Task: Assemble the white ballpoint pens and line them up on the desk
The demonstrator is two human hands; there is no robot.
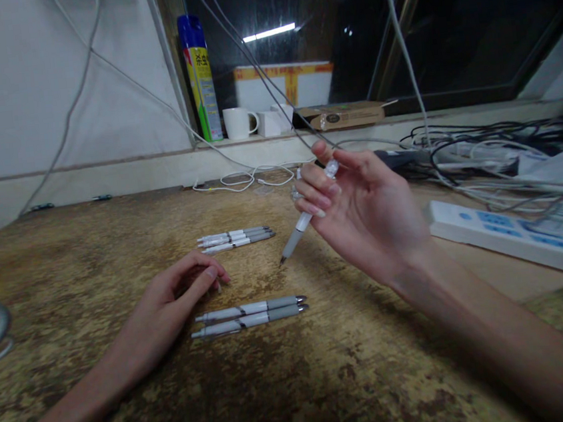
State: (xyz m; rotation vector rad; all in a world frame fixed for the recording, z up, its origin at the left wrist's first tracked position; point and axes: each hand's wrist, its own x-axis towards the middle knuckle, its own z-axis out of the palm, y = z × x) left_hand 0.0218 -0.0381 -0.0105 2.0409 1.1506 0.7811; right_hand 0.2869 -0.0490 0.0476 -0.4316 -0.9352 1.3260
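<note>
My right hand (362,209) is raised over the table, palm turned toward me, its fingers closed around a white pen with a grey grip (292,243). The pen slants with its tip down to the left; its clear end shows by my thumb. My left hand (184,288) lies on the table holding nothing, fingers loosely bent and a gap between thumb and forefinger. Just in front of it, two similar pens (252,317) lie side by side, tips to the right. Beyond it a small group of matching pens (237,238) lies parallel.
A worn brown wooden table (146,413) carries everything. To the right are a white power strip (505,234) and tangled cables (486,149). On the sill at the back stand a spray can (201,78), a white mug (238,123) and a flat cardboard box (346,115).
</note>
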